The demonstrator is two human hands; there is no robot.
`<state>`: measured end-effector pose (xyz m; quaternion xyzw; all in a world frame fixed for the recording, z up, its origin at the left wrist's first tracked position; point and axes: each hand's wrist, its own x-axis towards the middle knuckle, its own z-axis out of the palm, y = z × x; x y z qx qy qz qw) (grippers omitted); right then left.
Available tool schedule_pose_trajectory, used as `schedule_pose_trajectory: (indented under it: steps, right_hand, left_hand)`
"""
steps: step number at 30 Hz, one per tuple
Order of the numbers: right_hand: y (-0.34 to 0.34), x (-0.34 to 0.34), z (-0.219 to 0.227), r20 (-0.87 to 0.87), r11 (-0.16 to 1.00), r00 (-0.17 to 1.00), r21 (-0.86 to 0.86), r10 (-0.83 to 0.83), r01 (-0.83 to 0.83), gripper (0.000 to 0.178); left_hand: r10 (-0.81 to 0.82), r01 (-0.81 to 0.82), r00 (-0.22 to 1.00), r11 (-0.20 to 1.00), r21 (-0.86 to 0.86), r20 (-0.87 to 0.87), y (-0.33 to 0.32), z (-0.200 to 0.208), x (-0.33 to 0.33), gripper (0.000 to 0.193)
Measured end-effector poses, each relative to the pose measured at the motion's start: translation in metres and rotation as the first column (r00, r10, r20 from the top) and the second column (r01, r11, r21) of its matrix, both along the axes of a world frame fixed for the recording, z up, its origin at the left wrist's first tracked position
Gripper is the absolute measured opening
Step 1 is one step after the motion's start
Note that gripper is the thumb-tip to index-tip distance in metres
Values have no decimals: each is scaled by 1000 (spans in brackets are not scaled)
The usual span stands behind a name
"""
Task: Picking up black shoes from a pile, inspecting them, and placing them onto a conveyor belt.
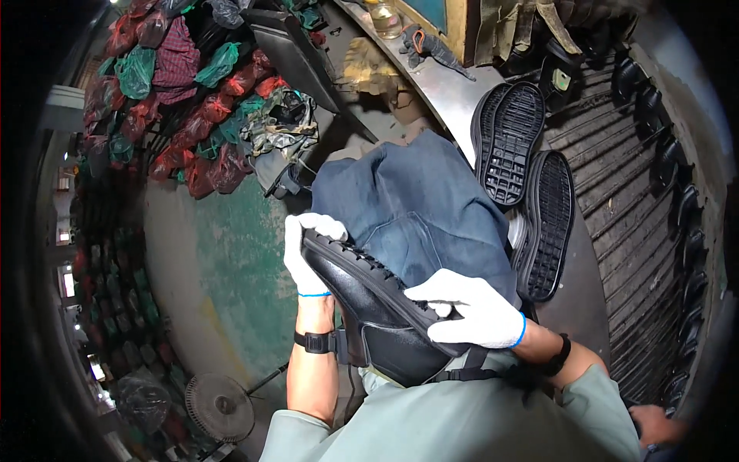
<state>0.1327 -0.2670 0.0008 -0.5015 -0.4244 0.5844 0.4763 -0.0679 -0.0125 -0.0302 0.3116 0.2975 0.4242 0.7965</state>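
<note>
A black leather boot lies tilted on its side above my lap, its lugged sole edge turned away from me. My left hand, in a white glove, wraps round the toe end. My right hand, gloved too, pinches the sole edge near the heel between thumb and fingers. The boot's shaft rests against my green shirt, and its opening is hidden. Dark blue cloth covers my lap beneath the boot.
Black rubber soles lie stacked on the metal bench at right, with another sole nearer. A slatted rack lined with black footwear stands beyond. Bagged bundles are piled far left; a fan stands lower left. Another person's hand shows lower right.
</note>
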Motion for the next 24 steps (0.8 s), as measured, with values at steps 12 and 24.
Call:
schedule_pose_trajectory:
  steps: [12, 24]
  right_hand:
    - [83, 55, 28, -16, 971, 971, 5, -238, 238, 55]
    - [37, 116, -4, 749, 654, 118, 476, -651, 589, 88]
  left_hand:
    - [197, -193, 968, 980, 40, -157, -48, 106, -75, 48]
    - [-278, 879, 248, 468, 94, -928, -103, 107, -37, 120]
